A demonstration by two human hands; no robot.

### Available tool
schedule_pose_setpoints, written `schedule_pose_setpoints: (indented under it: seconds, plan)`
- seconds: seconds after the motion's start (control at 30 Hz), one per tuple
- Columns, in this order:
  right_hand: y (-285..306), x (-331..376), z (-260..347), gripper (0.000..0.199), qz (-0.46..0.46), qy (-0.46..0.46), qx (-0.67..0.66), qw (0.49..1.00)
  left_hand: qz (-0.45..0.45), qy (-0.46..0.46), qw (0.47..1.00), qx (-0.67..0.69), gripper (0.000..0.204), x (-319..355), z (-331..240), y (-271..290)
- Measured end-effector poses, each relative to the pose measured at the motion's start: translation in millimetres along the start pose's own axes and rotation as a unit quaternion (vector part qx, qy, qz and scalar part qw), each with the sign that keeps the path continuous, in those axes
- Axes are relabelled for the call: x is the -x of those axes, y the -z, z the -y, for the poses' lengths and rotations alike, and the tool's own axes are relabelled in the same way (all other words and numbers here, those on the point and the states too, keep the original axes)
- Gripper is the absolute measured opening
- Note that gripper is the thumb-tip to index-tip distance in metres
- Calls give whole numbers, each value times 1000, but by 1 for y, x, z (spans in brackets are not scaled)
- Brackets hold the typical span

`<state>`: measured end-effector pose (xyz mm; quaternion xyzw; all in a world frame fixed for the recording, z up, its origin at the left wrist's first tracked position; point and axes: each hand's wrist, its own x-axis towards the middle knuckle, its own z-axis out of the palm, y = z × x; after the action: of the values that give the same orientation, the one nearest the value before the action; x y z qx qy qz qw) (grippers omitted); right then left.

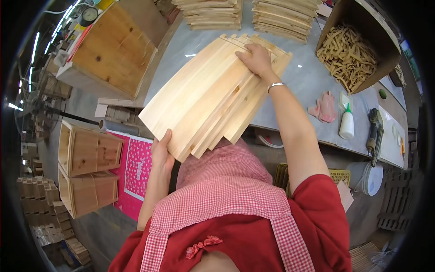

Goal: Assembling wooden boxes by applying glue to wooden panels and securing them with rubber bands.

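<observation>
Several pale wooden panels [199, 95] lie fanned out over one another, tilted across the near edge of the grey worktable. My left hand [161, 152] grips their near left corner, thumb on top and fingers underneath. At the far end, my right hand [257, 61] is closed on the upper panels, fingers bent over the wood. Small notches or tabs show along that far edge. The panels' undersides are hidden.
Two stacks of wooden slats [285, 16] stand at the table's back. A cardboard box [393, 34] holds tan strips at the right. Nearby lie a pink cloth [323, 107], a white glue bottle [346, 124] and a dark hand tool [373, 131]. Wooden boxes [93, 149] stand left.
</observation>
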<state>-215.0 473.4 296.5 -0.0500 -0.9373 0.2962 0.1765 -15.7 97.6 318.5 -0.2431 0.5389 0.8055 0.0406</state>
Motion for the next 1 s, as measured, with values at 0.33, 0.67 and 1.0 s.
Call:
schedule_pose_setpoints:
  seconds: [0.33,0.67,1.0]
  plan:
    - [5,1,10,54,-22,-4,13,1000,-53,39,997,-30,52,11,-6,-15]
    - [5,2,8,51,-35,-1,2,999,-54,36,998,-16,54,13,-6,-20]
    - [-6,5,-6,49,-83,30,-10,996,-53,22,997,-46,54,15,-8,-20]
